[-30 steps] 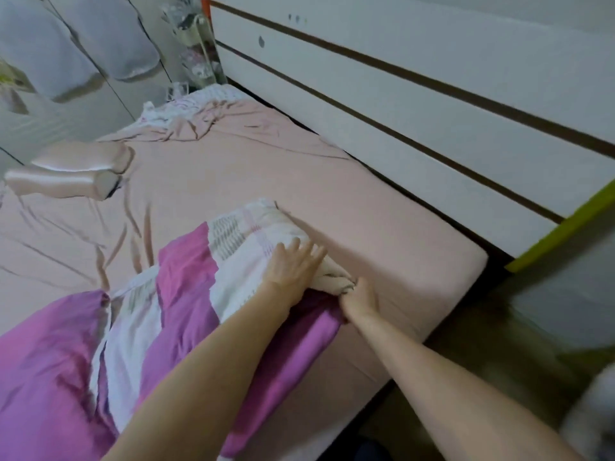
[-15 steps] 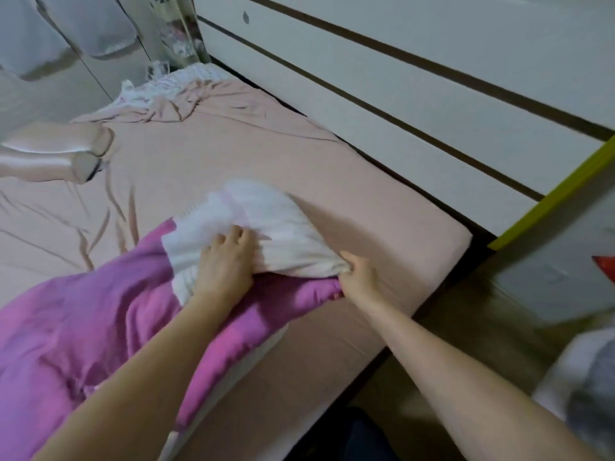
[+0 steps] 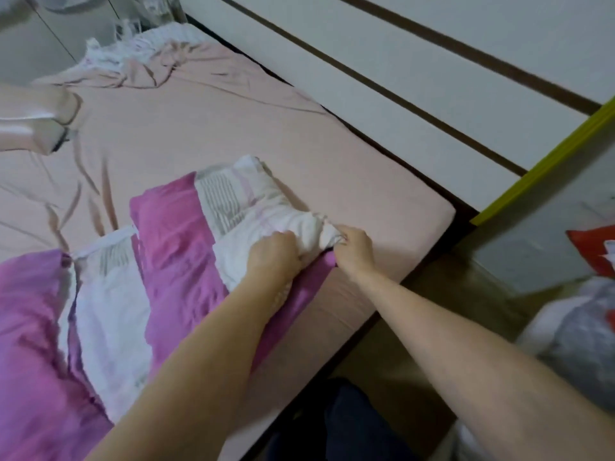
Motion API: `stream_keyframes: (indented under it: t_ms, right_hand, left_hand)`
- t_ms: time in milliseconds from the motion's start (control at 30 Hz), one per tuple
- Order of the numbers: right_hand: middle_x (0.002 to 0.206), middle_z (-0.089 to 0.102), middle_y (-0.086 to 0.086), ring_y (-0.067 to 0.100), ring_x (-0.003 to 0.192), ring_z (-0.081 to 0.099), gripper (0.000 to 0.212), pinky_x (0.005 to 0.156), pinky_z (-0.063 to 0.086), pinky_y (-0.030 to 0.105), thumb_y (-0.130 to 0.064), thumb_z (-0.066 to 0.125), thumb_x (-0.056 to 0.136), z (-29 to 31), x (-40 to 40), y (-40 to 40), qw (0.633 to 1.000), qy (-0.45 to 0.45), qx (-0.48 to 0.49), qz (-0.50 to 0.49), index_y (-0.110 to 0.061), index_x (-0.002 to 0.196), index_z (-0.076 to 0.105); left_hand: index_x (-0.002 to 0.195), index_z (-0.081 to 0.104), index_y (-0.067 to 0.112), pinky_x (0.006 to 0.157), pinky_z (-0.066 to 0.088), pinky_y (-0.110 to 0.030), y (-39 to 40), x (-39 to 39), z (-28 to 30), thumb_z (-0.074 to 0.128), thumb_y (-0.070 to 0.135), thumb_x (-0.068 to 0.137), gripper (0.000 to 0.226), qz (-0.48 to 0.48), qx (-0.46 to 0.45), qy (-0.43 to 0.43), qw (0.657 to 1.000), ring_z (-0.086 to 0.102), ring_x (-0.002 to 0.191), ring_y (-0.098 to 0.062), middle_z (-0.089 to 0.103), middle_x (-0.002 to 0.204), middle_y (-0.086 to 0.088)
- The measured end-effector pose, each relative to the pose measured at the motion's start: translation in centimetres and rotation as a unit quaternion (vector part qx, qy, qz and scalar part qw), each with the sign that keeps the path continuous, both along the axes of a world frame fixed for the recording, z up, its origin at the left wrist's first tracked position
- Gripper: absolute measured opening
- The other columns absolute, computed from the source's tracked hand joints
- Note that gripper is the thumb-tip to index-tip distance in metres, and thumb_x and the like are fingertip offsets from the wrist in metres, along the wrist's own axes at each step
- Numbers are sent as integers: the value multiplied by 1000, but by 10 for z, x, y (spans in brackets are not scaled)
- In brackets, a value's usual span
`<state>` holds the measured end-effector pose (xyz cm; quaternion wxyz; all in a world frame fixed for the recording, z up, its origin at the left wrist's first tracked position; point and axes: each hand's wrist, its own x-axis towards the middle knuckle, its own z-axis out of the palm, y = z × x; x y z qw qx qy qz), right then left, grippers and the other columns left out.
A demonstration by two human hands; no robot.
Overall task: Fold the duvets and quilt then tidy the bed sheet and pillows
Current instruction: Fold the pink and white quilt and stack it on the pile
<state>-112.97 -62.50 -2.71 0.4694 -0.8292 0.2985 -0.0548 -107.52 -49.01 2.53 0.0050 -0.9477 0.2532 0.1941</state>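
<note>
Head view, looking down over a bed from its near corner. A pink and white striped duvet (image 3: 173, 261) lies across the pink bed sheet (image 3: 206, 128), running from the lower left up to the corner closest to the person. Both hands are at its white end. The left hand (image 3: 273, 257) is curled into the white fabric, gripping a bunched handful. The right hand (image 3: 354, 249) pinches the gathered tip of the same end just beside it, fingers closed on the cloth.

Half a second ago the white end was a loose puff with the left hand resting farther back on it. Now the left hand has moved up next to the right, and the end is stretched long, so the pink and striped bands show flat again. This looks like the corner being gathered and straightened before a fold; the fold itself seems not yet made.

Two pale satin pillows (image 3: 36, 124) sit at the left edge. The far end of the sheet is rumpled, with a crumpled white cloth (image 3: 133, 51) beyond it. A white panelled wall (image 3: 399, 61) runs along the bed's right side.
</note>
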Motion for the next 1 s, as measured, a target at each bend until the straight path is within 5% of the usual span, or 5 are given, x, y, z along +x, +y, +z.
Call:
stream_keyframes:
  t_ms: [133,333,500,633,1000]
  right_hand:
    - [92,73,4,18,88,65,35,73,50,32,4,46,81,-11,-24,-20,999,-29,9,18,-12,97,74]
    - [122,62,12,30,113,57,31,88,47,31,-12,44,95,-52,-67,-66,915,370,-89,131,-6,115,66]
    - [128,58,17,33,119,52,35,97,43,35,-6,41,92,-34,-12,-53,951,276,-87,105,4,120,60]
    - [117,62,14,32,111,55,23,78,39,30,-16,43,94,-52,39,-32,952,251,-77,158,-6,105,60]
    - [146,41,8,26,131,42,82,106,36,37,-60,52,86,-183,140,-26,944,287,130,97,-9,146,28]
  left_hand:
    - [111,57,6,75,42,-36,7,17,3,53,18,85,29,46,-36,-42,997,58,102,-39,60,111,-20]
    - [128,51,5,85,55,-38,-18,-20,-34,54,35,96,44,17,46,412,910,61,102,-26,59,110,-7]
    - [129,51,8,93,42,-36,13,39,-43,46,28,97,38,61,-41,104,992,53,117,-28,57,128,-11]
    - [136,43,10,101,41,-43,24,59,-75,47,35,97,46,96,-27,86,991,43,126,-31,47,136,-12]
    - [153,-1,30,108,-8,-68,45,130,-191,39,78,81,95,214,52,7,976,-18,144,-40,-14,160,-5]
